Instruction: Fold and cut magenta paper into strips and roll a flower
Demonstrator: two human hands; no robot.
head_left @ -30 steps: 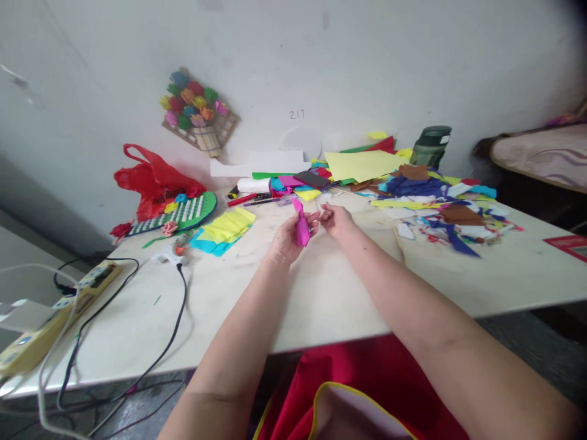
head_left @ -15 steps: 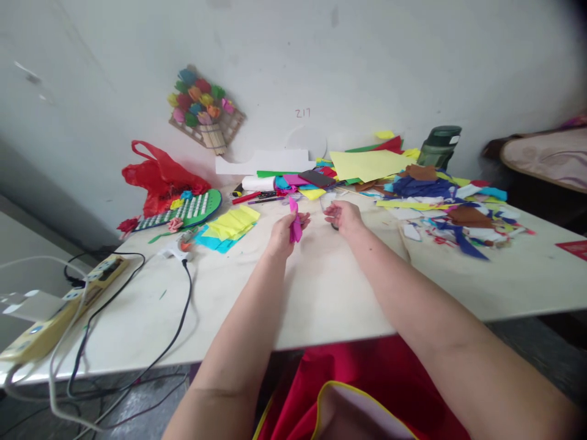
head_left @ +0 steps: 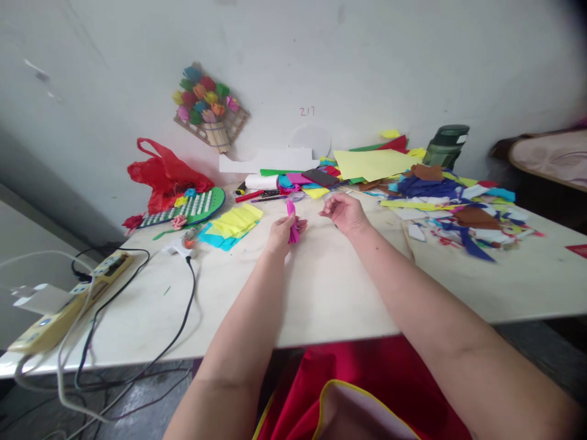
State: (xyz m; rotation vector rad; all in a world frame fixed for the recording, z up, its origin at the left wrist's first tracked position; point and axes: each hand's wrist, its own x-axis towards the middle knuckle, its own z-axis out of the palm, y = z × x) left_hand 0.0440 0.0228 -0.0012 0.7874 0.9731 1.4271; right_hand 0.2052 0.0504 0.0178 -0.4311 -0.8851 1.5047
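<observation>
My left hand (head_left: 283, 232) is closed around a narrow, gathered piece of magenta paper (head_left: 292, 223), whose ends stick out above and below the fingers. A short way to the right, my right hand (head_left: 345, 212) hovers over the table with curled fingers, the thumb and fingertips close together. Whatever may be between those fingertips is too small to make out. The two hands are apart. Nearest to the left hand lie yellow paper sheets (head_left: 236, 220) on top of blue paper sheets (head_left: 220, 240).
A glue gun (head_left: 181, 246) with a black cable lies left, near a yellow power strip (head_left: 73, 302). Behind are a red plastic bag (head_left: 160, 174), pens (head_left: 268, 197) and a dark phone (head_left: 321, 178). Paper scraps (head_left: 477, 217) and a green bottle (head_left: 446, 146) occupy the right.
My right hand's fingers have curled in from a looser, more open pose. The magenta paper has turned slightly in my left hand and looks more bunched. The view has shifted a little.
</observation>
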